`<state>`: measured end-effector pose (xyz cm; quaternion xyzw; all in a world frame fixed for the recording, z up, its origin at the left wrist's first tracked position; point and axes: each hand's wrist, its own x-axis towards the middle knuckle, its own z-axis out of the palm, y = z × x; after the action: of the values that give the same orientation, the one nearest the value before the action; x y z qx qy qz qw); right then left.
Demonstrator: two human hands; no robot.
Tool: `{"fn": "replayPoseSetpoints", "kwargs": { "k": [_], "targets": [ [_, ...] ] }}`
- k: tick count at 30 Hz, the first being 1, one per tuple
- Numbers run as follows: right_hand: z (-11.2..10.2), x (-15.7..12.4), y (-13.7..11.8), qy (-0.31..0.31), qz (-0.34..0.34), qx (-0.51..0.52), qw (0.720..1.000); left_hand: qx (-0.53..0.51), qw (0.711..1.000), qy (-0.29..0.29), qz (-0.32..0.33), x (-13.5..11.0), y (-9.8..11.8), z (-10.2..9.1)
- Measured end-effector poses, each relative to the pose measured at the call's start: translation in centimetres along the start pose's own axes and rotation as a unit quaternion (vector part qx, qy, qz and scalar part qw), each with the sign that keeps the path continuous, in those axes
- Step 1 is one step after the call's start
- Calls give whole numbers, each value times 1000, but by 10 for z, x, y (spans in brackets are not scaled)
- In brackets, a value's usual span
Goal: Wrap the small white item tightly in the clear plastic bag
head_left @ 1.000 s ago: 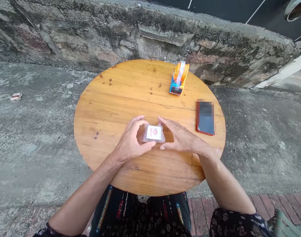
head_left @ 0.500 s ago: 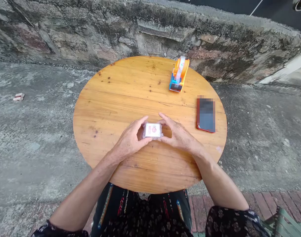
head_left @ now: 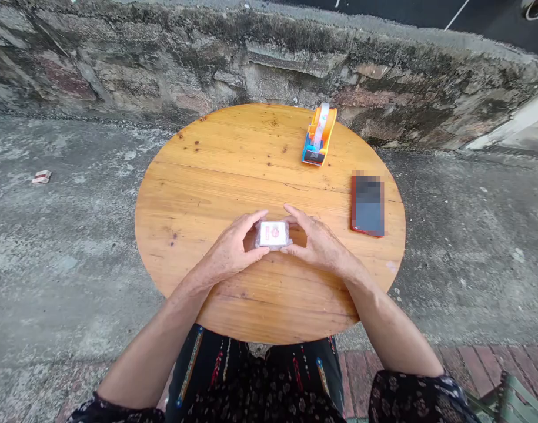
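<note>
A small white box with red print [head_left: 273, 234], wrapped in clear plastic, is at the near middle of the round wooden table [head_left: 216, 176]. My left hand [head_left: 237, 242] grips its left end between thumb and fingers. The right end is held the same way by my right hand [head_left: 315, 241]. Both thumbs lie along the near edge, while the fingertips curve round the far side and are partly hidden. Whether the box touches the tabletop I cannot tell.
Toward the back right of the table stands an orange and blue tape dispenser [head_left: 318, 135]. A phone in a red case [head_left: 367, 205] lies at the right. Behind the table runs a stone wall [head_left: 171, 64]. A crumpled packet [head_left: 42, 177] is on the ground at left.
The hands and the box hold almost the same place. The whole view has shifted very slightly; nothing on the table has been moved.
</note>
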<state>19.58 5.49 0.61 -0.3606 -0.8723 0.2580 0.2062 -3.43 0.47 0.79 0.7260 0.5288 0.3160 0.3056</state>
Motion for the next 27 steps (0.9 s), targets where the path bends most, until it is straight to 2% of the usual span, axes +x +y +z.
{"fn": "replayPoseSetpoints", "kwargs": {
  "k": [4,9,13,19,25,27],
  "targets": [
    [-6,-3,-5,14,-19,-6,1000,-3,1000,0,12,0,0,0],
    [-13,-4,-13,89,-83,-12,992,-36,999,2,27,0,-5,-7],
    [-9,-3,-14,84,-111,-37,990,-46,998,10,45,1,-10,-9],
    [-7,-2,-15,66,-100,-38,992,-43,997,11,68,3,-10,-8],
    [-9,-2,-18,48,-72,-32,996,-45,997,7,55,2,-9,-9],
    [-12,-2,-15,62,-53,-17,997,-43,998,2,47,2,-9,-9]
  ]
}}
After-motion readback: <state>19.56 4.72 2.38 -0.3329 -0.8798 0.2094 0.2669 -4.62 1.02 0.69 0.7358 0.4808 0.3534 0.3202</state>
